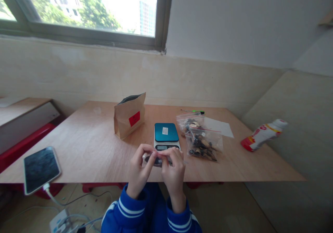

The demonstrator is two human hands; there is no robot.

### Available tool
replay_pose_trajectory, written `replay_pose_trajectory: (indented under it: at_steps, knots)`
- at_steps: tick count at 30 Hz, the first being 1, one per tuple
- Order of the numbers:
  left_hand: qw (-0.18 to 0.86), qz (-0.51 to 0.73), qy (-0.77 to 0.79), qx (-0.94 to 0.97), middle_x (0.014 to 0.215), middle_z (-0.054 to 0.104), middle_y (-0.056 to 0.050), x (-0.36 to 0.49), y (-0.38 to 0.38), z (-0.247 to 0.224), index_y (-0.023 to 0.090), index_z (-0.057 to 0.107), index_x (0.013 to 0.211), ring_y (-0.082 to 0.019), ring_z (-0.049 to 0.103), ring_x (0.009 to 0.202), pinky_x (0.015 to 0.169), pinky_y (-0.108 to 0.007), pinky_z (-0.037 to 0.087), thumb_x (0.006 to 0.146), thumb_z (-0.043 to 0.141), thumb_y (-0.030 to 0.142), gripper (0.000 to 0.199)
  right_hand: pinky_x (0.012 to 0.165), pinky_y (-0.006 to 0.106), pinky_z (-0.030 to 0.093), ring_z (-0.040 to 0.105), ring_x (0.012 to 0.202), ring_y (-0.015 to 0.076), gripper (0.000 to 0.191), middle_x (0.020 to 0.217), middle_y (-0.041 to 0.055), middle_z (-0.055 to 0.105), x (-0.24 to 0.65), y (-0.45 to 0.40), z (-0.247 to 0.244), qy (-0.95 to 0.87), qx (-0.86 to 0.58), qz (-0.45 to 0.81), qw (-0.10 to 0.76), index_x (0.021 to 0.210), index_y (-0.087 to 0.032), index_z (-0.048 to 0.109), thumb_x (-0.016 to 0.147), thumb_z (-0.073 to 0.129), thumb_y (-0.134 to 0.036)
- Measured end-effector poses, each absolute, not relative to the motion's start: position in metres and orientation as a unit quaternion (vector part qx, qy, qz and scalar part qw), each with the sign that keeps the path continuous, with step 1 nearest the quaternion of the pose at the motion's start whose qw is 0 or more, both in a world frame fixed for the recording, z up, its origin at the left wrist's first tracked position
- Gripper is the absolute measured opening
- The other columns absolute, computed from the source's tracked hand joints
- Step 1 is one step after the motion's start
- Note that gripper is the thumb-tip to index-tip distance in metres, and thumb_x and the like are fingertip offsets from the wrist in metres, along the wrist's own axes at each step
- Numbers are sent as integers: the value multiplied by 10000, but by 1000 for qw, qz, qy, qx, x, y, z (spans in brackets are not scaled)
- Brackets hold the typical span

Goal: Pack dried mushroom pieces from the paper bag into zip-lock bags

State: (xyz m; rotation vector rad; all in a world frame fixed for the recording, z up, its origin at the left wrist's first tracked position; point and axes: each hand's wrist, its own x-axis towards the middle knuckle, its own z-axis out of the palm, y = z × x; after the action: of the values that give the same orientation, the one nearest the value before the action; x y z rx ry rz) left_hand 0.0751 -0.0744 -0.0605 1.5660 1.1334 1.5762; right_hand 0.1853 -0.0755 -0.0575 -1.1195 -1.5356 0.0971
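Note:
My left hand (142,167) and my right hand (173,165) meet at the table's front edge, fingertips pinched together on the top of a small clear zip bag (157,162). Dark pieces show inside it, partly hidden by my fingers. Just beyond my hands sits a kitchen scale (170,128) with a blue plate and a white sticker; its display is partly covered. Right of the scale lie two zip bags of dried brown pieces, like dried mushrooms: a front bag (204,144) and a rear bag (191,121), overlapping.
A brown paper pouch (125,120) with a red label stands open at the left. White paper (220,127) and a green-and-black pen (197,112) lie behind the bags. A white-and-red bottle (262,136) is at the right. A tablet (41,169) with a charging cable is at the left edge.

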Motion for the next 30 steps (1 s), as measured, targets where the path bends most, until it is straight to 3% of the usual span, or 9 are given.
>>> replay_pose_trajectory:
  at_steps: [7, 15, 22, 30]
  knots:
    - [287, 641, 443, 556, 771, 604, -3, 69, -73, -66, 196, 598, 848, -142, 577, 725, 652, -241, 461, 865, 577, 278, 86, 689, 282, 436, 583, 744, 168, 63, 768, 11, 652, 192, -71, -62, -678, -477, 97, 550, 861, -210, 631, 885, 597, -258]
    - [240, 635, 445, 583, 766, 612, -11, 55, -72, -67, 199, 627, 806, -156, 575, 751, 685, -262, 455, 846, 602, 257, 75, 657, 293, 419, 617, 658, 154, 222, 674, -13, 697, 203, -70, -62, -699, -465, 59, 539, 707, -212, 634, 903, 545, -156]
    - [251, 686, 457, 507, 746, 623, 3, 51, -72, -69, 195, 632, 823, -140, 583, 711, 655, -246, 461, 832, 624, 273, 79, 666, 302, 430, 634, 667, 161, 152, 713, -6, 718, 217, -68, -64, -711, -461, 61, 528, 745, -233, 693, 873, 617, -268]
    - [268, 702, 449, 484, 742, 625, 4, 36, -72, -69, 183, 652, 790, -136, 568, 721, 676, -245, 448, 800, 663, 284, 102, 665, 292, 414, 596, 658, 156, 271, 645, -10, 660, 220, -71, -62, -706, -466, 56, 531, 640, -210, 625, 903, 559, -213]
